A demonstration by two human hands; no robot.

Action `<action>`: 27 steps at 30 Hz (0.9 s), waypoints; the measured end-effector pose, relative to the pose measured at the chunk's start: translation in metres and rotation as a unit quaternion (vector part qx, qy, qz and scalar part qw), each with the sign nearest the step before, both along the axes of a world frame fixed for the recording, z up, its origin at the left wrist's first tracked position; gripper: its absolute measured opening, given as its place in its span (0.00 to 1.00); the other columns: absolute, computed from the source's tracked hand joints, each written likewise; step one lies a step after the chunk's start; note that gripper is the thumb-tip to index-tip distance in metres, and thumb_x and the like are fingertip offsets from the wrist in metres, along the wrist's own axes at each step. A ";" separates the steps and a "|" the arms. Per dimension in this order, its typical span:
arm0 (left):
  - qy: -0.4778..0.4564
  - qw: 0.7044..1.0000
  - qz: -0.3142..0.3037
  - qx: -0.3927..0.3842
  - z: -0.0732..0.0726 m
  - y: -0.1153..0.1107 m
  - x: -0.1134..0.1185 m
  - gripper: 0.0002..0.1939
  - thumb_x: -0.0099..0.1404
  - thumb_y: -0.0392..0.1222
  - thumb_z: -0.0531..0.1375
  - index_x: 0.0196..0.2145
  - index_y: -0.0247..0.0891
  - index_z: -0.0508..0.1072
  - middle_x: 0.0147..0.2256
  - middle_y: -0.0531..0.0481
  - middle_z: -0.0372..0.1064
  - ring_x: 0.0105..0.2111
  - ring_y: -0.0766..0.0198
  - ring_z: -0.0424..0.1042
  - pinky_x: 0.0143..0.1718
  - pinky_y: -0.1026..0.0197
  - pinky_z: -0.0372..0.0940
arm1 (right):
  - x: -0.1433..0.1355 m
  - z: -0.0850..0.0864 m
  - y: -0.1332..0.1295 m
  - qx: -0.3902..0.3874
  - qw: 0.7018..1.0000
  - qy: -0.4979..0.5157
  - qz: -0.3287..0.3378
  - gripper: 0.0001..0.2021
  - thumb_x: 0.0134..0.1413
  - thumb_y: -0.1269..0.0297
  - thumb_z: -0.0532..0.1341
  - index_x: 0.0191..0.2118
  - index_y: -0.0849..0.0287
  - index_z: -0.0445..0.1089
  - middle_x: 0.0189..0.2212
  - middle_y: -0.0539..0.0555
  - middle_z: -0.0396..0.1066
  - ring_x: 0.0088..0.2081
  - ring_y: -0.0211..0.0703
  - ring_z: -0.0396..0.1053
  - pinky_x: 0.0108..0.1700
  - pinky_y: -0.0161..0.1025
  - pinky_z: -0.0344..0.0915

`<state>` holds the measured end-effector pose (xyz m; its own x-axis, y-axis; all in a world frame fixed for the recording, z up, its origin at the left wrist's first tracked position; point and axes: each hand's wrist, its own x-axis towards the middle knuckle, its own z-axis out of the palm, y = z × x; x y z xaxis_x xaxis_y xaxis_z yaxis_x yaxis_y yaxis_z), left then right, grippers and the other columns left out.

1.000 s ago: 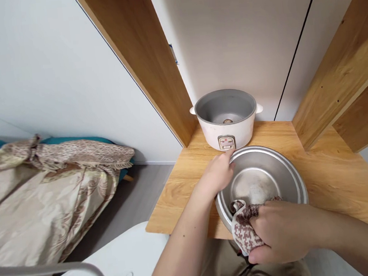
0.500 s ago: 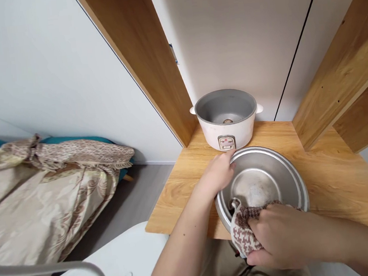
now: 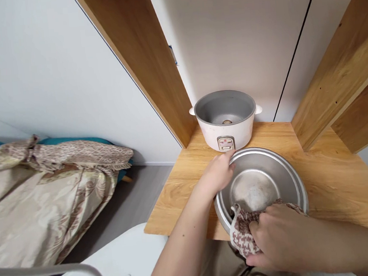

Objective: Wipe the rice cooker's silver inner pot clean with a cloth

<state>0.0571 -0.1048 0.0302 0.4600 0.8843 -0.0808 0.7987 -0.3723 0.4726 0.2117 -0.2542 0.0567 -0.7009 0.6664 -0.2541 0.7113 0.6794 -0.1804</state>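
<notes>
A round silver metal pot [image 3: 255, 185] sits at the front edge of the wooden shelf, its inside facing up. My left hand [image 3: 218, 171] grips the pot's far-left rim. A brown-and-white patterned cloth [image 3: 245, 236] is bunched in my closed right hand [image 3: 274, 235] and lies over the near rim, partly inside the pot. Just behind the pot stands a white rice cooker body [image 3: 227, 129] without a lid, its grey inside and round centre plate showing.
Wooden uprights [image 3: 336, 62] flank the shelf [image 3: 331, 180], with a pale wall panel behind. A white chair or table surface [image 3: 127, 256] lies at the lower left. Further left is a bed or sofa under a beige patterned cover [image 3: 62, 197].
My right hand and the cloth have shifted slightly along the near rim, and the cloth's left corner has dropped a little. My left hand keeps its place on the rim.
</notes>
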 end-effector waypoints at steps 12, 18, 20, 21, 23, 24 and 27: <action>-0.002 1.000 -0.004 -0.002 0.000 -0.001 -0.001 0.27 0.71 0.32 0.58 0.66 0.37 0.71 0.60 0.33 0.75 0.60 0.43 0.75 0.60 0.48 0.68 | 0.008 -0.002 0.008 -0.054 0.998 0.030 -0.007 0.22 0.67 0.44 0.61 0.37 0.59 0.78 0.29 0.57 0.81 0.29 0.51 0.76 0.28 0.43 0.55; -0.013 1.000 -0.009 -0.002 -0.001 0.001 -0.001 0.27 0.71 0.32 0.58 0.66 0.38 0.70 0.60 0.35 0.75 0.60 0.44 0.75 0.60 0.49 0.68 | 0.000 -0.002 -0.001 0.004 1.000 -0.002 0.003 0.23 0.69 0.45 0.61 0.32 0.60 0.77 0.25 0.58 0.79 0.27 0.49 0.75 0.30 0.43 0.57; -0.013 1.000 -0.010 -0.003 -0.001 0.002 0.000 0.27 0.71 0.32 0.59 0.67 0.38 0.70 0.60 0.35 0.75 0.60 0.45 0.75 0.61 0.49 0.68 | -0.001 0.001 0.001 -0.007 1.000 0.013 0.000 0.21 0.69 0.47 0.61 0.32 0.59 0.76 0.26 0.56 0.79 0.26 0.47 0.73 0.29 0.42 0.55; -0.012 1.000 -0.010 -0.003 -0.001 0.002 0.000 0.28 0.71 0.32 0.59 0.67 0.39 0.70 0.60 0.36 0.75 0.60 0.45 0.75 0.61 0.49 0.68 | 0.000 0.002 0.002 -0.018 1.000 0.025 -0.006 0.20 0.69 0.48 0.61 0.34 0.58 0.76 0.26 0.55 0.79 0.26 0.46 0.73 0.28 0.42 0.53; -0.010 1.000 -0.008 -0.004 0.000 0.001 0.000 0.28 0.71 0.32 0.59 0.67 0.39 0.70 0.60 0.36 0.75 0.60 0.45 0.75 0.61 0.49 0.68 | 0.002 0.003 0.005 -0.045 0.997 0.057 -0.018 0.16 0.68 0.50 0.62 0.35 0.57 0.76 0.28 0.53 0.79 0.26 0.45 0.72 0.27 0.42 0.51; -0.010 1.000 -0.007 -0.005 0.000 0.001 0.000 0.28 0.71 0.32 0.59 0.67 0.38 0.70 0.61 0.36 0.75 0.60 0.45 0.75 0.61 0.49 0.68 | 0.004 0.003 0.006 -0.059 0.995 0.073 -0.020 0.14 0.67 0.52 0.62 0.35 0.56 0.76 0.28 0.52 0.79 0.26 0.44 0.72 0.27 0.42 0.51; -0.016 1.000 -0.009 -0.008 0.000 0.001 0.000 0.28 0.71 0.32 0.58 0.67 0.38 0.70 0.61 0.35 0.75 0.60 0.45 0.75 0.61 0.48 0.68 | 0.007 0.001 0.008 -0.094 0.991 0.094 -0.016 0.10 0.63 0.56 0.63 0.34 0.56 0.76 0.28 0.52 0.79 0.27 0.44 0.72 0.29 0.41 0.54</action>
<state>0.0571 -0.1039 0.0301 0.4780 0.8747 -0.0802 0.7769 -0.3784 0.5033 0.2189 -0.2462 0.0580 -0.7266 0.6428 -0.2428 0.6740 0.5982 -0.4335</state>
